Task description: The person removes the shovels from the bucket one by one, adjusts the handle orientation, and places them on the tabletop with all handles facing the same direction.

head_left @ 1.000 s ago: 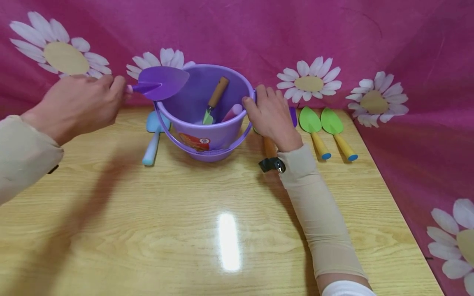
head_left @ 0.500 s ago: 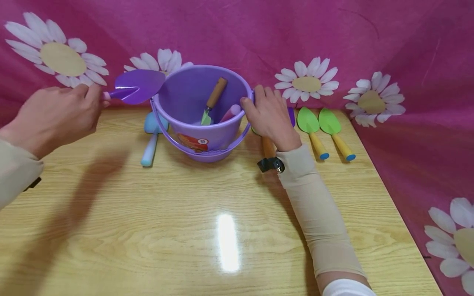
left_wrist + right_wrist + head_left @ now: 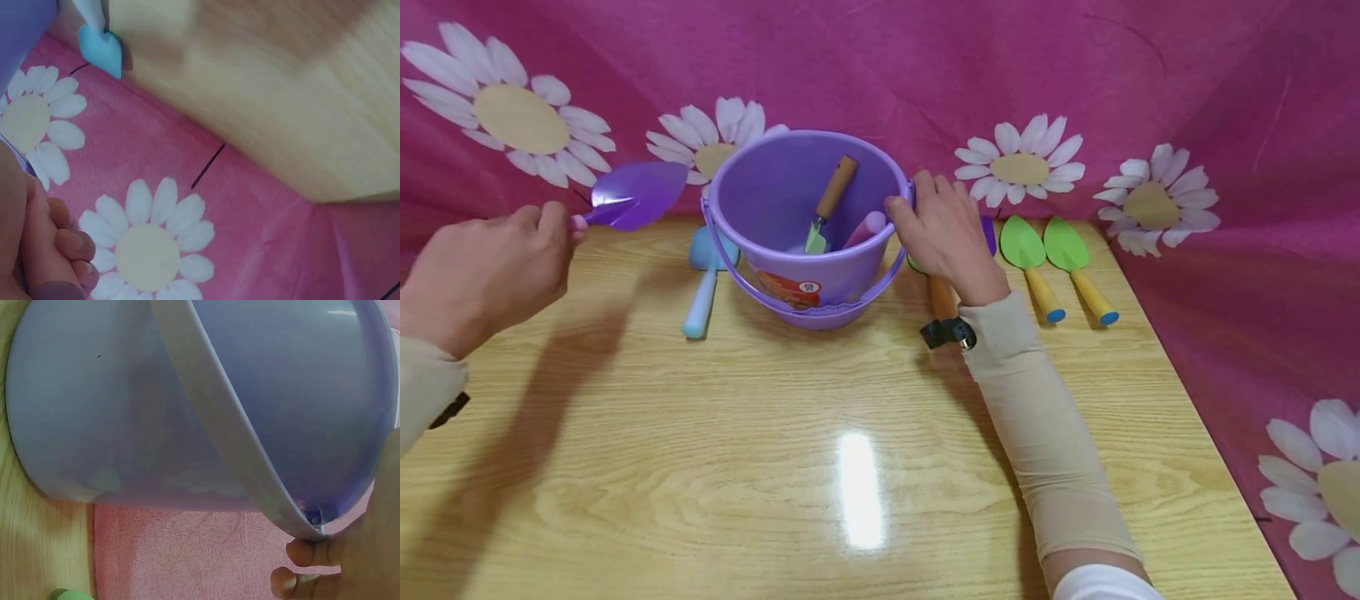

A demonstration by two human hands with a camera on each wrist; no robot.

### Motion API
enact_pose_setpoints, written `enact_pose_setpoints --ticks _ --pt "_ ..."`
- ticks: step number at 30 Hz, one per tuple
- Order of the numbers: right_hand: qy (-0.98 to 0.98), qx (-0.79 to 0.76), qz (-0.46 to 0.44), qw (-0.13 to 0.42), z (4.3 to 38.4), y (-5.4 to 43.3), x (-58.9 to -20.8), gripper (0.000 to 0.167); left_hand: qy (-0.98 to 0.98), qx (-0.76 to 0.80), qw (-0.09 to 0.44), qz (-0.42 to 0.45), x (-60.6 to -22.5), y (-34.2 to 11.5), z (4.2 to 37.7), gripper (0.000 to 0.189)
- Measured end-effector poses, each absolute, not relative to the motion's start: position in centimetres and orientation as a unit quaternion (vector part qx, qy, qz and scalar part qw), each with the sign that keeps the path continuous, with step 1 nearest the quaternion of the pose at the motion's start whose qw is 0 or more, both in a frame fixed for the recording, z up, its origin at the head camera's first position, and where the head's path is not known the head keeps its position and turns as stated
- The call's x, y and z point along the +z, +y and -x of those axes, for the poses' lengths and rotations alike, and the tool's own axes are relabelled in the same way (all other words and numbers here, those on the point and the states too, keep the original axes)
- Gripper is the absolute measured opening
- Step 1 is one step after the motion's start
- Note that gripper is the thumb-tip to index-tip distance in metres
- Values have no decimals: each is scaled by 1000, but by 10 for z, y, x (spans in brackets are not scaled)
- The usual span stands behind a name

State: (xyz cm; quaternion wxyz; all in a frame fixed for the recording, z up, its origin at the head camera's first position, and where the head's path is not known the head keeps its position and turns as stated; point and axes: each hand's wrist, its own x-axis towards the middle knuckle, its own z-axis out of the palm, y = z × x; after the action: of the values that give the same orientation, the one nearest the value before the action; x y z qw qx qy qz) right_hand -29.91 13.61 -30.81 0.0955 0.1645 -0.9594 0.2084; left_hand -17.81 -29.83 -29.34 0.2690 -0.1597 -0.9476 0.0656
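My left hand (image 3: 493,271) grips the pink handle of a purple trowel (image 3: 640,196), held in the air left of the bucket. In the left wrist view curled fingers (image 3: 75,247) show at the lower left. A purple bucket (image 3: 827,279) stands upright at the back of the table, its carrying handle hanging down in front. My right hand (image 3: 951,233) holds the bucket's right rim, thumb at the inner side, fingers outside. Inside the bucket lean a small green trowel with a wooden handle (image 3: 837,187) and a pink handle (image 3: 867,229), whose lower end is hidden.
A blue trowel (image 3: 702,292) lies left of the bucket. Two green trowels with yellow handles, the nearer one (image 3: 1033,267) and another (image 3: 1078,267), lie to the right. An orange-brown handle (image 3: 942,297) is partly covered by my right hand. A pink flowered cloth (image 3: 880,67) hangs behind.
My left hand has carried the purple trowel left and slightly down, from over the bucket's left rim to clear of it. My right hand stays on the rim.
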Motion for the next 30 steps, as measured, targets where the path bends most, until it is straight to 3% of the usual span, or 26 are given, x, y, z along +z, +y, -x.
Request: enact_pose_setpoints --ticks 4,12,18,30 --pt "-959 209 -167 96 299 137 -309 53 -949 57 270 152 -308 -300 177 30" --pt "-957 211 -170 99 300 138 -309 51 -986 27 135 93 -330 -301 177 36" --pt "-957 215 -169 101 301 139 -308 52 -983 50 131 119 -349 -299 181 32" --pt "-955 224 -170 100 301 139 -310 50 -998 -49 6 34 -366 -292 200 42"
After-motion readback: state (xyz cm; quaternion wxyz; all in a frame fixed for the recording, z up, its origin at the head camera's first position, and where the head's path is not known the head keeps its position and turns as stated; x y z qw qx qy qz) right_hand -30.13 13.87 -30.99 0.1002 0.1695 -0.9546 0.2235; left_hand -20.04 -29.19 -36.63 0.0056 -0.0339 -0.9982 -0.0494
